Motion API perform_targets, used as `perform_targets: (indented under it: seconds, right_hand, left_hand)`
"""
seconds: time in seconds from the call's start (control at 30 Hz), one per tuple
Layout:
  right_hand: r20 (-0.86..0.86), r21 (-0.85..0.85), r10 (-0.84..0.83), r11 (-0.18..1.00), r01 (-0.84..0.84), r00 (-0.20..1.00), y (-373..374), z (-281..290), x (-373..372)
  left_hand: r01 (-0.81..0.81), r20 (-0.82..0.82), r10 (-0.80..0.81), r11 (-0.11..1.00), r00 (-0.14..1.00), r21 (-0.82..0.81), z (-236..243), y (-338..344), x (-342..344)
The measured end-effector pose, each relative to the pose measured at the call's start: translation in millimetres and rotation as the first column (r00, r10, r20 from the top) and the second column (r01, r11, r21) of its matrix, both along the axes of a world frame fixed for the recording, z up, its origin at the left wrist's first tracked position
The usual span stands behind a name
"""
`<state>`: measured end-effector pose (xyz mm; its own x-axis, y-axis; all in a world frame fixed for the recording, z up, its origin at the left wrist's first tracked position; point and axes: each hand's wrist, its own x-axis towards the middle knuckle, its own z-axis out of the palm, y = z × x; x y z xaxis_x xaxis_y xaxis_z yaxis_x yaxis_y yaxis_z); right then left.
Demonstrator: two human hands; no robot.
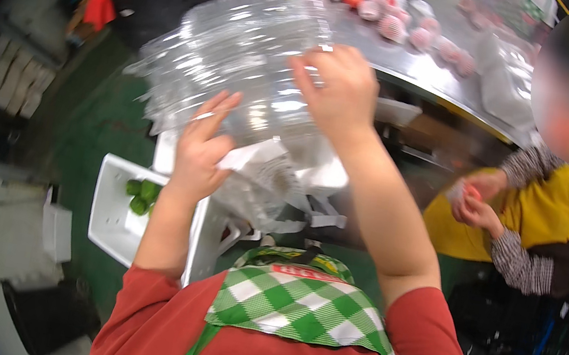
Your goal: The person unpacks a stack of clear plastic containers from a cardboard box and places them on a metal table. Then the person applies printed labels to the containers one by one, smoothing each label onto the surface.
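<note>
Well — hands (202, 152) (344, 93) at clear trays (231, 48), white bin (113, 220) (green vegetables (141, 193) inside).

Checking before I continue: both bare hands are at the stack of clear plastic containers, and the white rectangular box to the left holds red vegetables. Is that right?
Not quite: in the head view, the vegetables in the white rectangular box are green, not red. Both bare hands, left and right, are indeed at the stack of clear plastic containers.

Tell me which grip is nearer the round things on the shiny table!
The right grip, at the upper right of the clear containers. The left grip is lower, nearer the white box with green vegetables.
</note>
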<state>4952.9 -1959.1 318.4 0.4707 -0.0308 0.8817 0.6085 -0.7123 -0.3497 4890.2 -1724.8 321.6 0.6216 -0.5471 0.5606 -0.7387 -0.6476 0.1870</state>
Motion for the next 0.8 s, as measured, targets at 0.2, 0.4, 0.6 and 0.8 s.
perform_targets:
  seconds: [0.2, 0.4, 0.6, 0.8]
  right_hand:
    - [0.004, -0.019, 0.008, 1.0, -0.008, 1.0, -5.1, 0.8, -20.3]
    - [-0.265, 0.222, 0.316, 0.939, -0.261, 0.911, 9.9, -9.5, -97.1]
    - [-0.392, 0.772, 0.844, 0.518, -0.369, 0.366, 28.0, -18.0, -92.9]
    - [-0.408, 0.835, 0.863, 0.484, -0.26, 0.297, 32.4, -16.0, -89.5]
  left_hand:
    - [-0.066, -0.055, 0.059, 0.987, 0.997, -0.144, 10.2, 5.6, -1.0]
    - [-0.023, -0.056, 0.013, 0.985, 0.998, -0.17, 21.1, 9.7, -7.6]
    - [-0.049, -0.068, 0.038, 0.983, 0.997, -0.175, 18.1, 14.8, -3.0]
    - [0.074, -0.107, -0.093, 0.983, 0.99, -0.169, 16.8, 7.1, 1.1]
